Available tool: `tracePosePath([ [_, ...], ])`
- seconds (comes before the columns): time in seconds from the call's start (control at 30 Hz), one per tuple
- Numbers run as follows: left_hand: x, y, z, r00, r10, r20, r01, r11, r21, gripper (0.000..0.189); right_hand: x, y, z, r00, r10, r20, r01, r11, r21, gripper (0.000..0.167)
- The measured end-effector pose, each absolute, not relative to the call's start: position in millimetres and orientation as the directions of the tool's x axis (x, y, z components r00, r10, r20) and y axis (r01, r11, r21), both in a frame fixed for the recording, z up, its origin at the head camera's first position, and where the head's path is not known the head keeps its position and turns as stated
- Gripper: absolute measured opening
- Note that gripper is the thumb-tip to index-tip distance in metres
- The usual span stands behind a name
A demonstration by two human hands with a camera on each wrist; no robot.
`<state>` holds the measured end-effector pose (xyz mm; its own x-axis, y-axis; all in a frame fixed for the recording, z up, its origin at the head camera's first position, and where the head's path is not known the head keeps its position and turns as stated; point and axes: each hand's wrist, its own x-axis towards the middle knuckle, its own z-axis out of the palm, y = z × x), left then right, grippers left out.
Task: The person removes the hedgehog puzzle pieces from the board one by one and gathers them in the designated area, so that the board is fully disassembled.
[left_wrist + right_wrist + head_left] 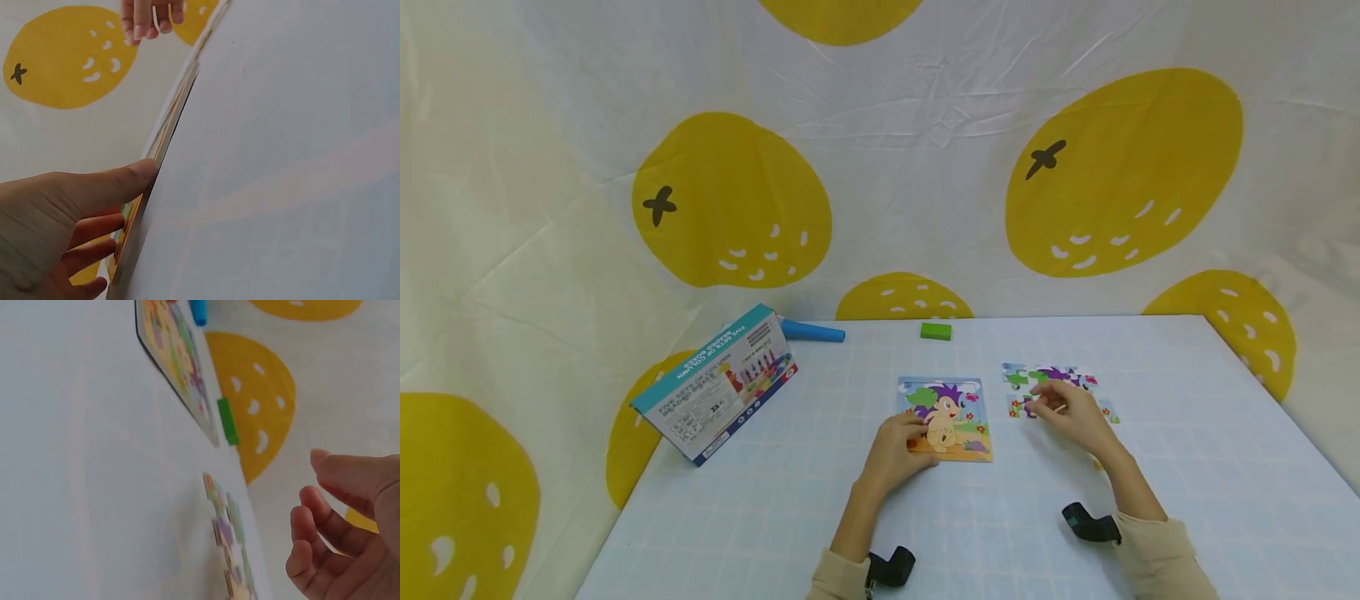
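Note:
A square puzzle board (972,392) with a purple-spiked hedgehog picture lies flat on the table. My left hand (896,448) rests at its near left corner. In the left wrist view, the thumb touches the board's edge and the relaxed fingertips (94,250) lie along its side. To the right of the board, several loose puzzle pieces (1017,377) lie close together. Over them hovers my right hand (1075,414), thumb and fingers loosely bent with a gap between them. The right wrist view shows nothing in that hand (344,531). It partly hides the pieces in the head view.
A white and teal cardboard box (718,387) stands tilted at the left, with a blue cone-shaped thing (812,332) behind it. A green block (936,332) sits near the table's back edge. One small piece (1098,464) shows beside the right wrist.

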<state>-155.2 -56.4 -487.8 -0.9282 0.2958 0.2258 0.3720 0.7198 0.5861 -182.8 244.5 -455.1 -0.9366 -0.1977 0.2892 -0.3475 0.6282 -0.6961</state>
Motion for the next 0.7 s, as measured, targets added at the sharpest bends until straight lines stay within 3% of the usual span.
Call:
tracePosePath([
  [0.37,-154,-62,-488,-0.927,0.326,0.184,0.369,0.716,0.593,0.044,-191,169,-467,-0.890,-0.403,0.215,-0.415,0.519,-0.747,0.028],
  [0.7,-156,-61,-492,-0.912,0.346,0.218,0.409,0.757,0.510,0.041,-189,134,-475,-0.834,-0.539,0.116,-0.503,0.658,-0.561,0.034],
])
